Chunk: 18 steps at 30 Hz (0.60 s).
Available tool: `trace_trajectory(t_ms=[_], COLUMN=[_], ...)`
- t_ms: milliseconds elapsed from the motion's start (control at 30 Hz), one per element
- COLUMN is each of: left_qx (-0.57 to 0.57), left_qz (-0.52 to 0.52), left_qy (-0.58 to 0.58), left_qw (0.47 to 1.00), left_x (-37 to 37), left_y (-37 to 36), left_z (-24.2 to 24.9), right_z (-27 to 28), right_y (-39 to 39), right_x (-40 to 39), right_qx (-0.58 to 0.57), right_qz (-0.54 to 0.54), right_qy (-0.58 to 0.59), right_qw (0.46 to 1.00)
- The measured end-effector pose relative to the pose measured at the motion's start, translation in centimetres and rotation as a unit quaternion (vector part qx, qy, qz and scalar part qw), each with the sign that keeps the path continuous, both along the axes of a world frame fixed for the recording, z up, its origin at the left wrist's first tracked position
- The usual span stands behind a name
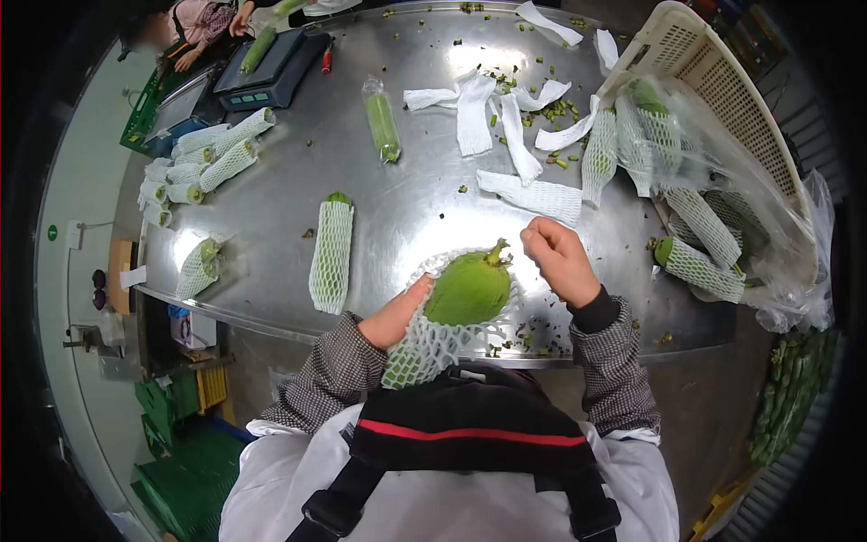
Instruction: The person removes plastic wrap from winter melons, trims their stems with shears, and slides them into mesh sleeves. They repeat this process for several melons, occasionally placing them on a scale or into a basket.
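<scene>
Green gourd [468, 289], ribbed and topped by a ragged stem, sits at lower centre of the frame, partly wrapped in a white foam net [424, 350], over the near edge of the metal surface [262, 239]. At the far left, in the upper part, netted vegetables [203, 163] lie in a pile, with one short netted piece [198, 271] apart below them. Above the pile, at the upper left, a co-worker [200, 27] is beside a scale [268, 79] that carries a long green vegetable [259, 51]. A red tool [327, 60] lies just right of it. Left of centre, a netted vegetable [331, 257] points up the frame; higher, another is sealed in a clear bag [381, 124]. The left hand [397, 312] is wrapped around the net and the gourd's left side, thumb along it. White strips [475, 113] lie at upper centre, green scraps [562, 111] among them. The right hand [557, 257] is curled with thumb and finger pressed together, near the stem; whether it pinches anything cannot be told. At the right, a pale crate [775, 99] holds clear plastic [777, 230] and netted vegetables, some spilling over its edge.
</scene>
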State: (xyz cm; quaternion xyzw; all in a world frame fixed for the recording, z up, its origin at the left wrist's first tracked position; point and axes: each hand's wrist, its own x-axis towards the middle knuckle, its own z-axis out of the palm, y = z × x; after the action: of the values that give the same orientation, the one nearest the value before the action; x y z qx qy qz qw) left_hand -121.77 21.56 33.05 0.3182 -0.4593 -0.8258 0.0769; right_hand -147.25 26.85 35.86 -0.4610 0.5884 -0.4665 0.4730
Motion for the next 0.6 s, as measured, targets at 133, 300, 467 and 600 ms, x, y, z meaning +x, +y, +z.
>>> trace_trajectory(t_ms=[133,300,467,600], left_qx=[0.211,0.296,0.322,0.341], left_qz=[0.004,-0.016,-0.094,0.013], left_qy=[0.139,0.203,0.341,0.207], left_qw=[0.967,0.933,0.878,0.917], left_x=[-1.5,-2.5,-4.8,-3.2], left_y=[0.2,0.3,-0.2,1.0], left_z=[2.1,1.7,3.3,2.8], right_z=[3.0,3.4,2.5,2.3], right_y=[0.3,-0.5,-0.1,0.7], right_x=[1.0,0.4,0.8,0.6], right_qx=[0.017,0.013,0.028,-0.167], right_qz=[0.078,0.183,0.100,0.071], right_qy=[-0.163,-0.211,-0.208,-0.083], right_qw=[0.983,0.960,0.973,0.980])
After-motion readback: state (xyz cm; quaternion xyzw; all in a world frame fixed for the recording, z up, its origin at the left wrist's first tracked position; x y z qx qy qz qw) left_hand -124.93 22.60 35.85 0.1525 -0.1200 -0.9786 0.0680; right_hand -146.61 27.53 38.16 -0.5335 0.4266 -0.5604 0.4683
